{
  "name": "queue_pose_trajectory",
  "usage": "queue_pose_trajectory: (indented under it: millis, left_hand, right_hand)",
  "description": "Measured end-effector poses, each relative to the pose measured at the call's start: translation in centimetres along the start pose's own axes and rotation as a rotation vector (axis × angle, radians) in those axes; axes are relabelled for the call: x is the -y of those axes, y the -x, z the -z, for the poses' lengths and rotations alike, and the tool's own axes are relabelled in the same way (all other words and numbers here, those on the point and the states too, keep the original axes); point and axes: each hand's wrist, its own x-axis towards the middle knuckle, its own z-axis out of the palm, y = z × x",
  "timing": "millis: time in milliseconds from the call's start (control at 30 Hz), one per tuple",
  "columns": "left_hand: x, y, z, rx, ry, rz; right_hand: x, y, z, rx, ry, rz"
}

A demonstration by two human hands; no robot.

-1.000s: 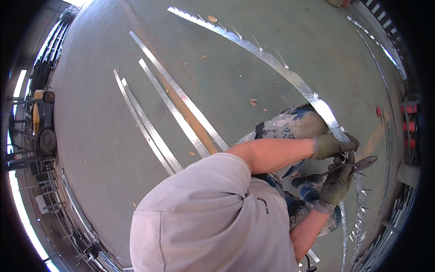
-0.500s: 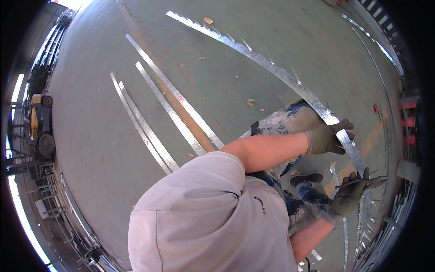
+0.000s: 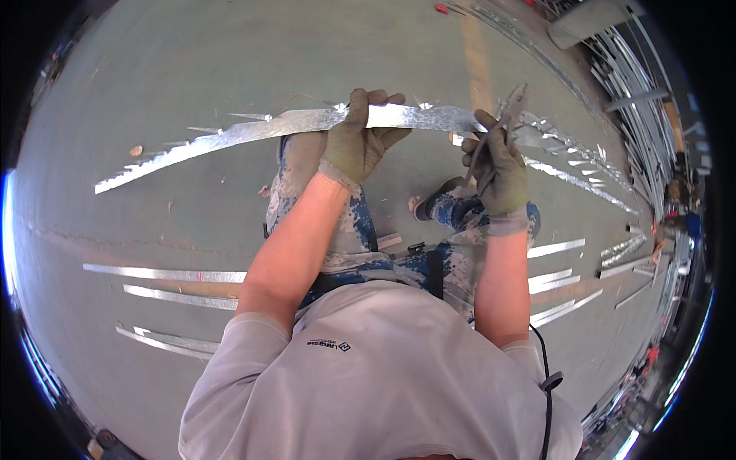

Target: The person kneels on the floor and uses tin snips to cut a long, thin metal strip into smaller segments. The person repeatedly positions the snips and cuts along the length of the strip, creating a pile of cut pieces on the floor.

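A long, shiny metal strip (image 3: 299, 121) with thin pointed tabs sticking out along its far edge runs left to right before me, above my camouflage-clad knee. My left hand (image 3: 354, 146), in a grey-green work glove, is closed around its middle, thumb and fingers on either side. In my gloved right hand (image 3: 504, 175) is a snips-like metal hand tool (image 3: 513, 106), its jaws pointing away from me at the strip's right part. Whether the jaws bite the metal cannot be made out. The glove and tool partly hide the strip there.
Several flat metal strips (image 3: 176, 274) lie on the green floor (image 3: 192, 69) to the left, with more pieces (image 3: 556, 247) at the right. Tabbed strips (image 3: 586, 180) rest beyond my right hand. Stacked long metal profiles (image 3: 625, 92) stand at the far right. A dry leaf (image 3: 136, 151) lies at left.
My view has swung round to the right, so both hands and the strip now appear near the centre. The left hand still grips the strip; the tool has turned to point away from me.
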Motion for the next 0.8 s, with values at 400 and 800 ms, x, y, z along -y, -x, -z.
queue_pose_trajectory:
  millis: [400, 800]
  left_hand:
    - [1.2, -0.6, 2.2, -0.045, -0.189, -0.015]
    - [1.4, -1.0, 2.1, -0.137, -0.341, 0.013]
  right_hand:
    - [-3.6, 3.2, 1.2, -0.146, -0.070, -0.200]
    - [-7.9, 7.9, 0.3, -0.094, 0.178, -0.491]
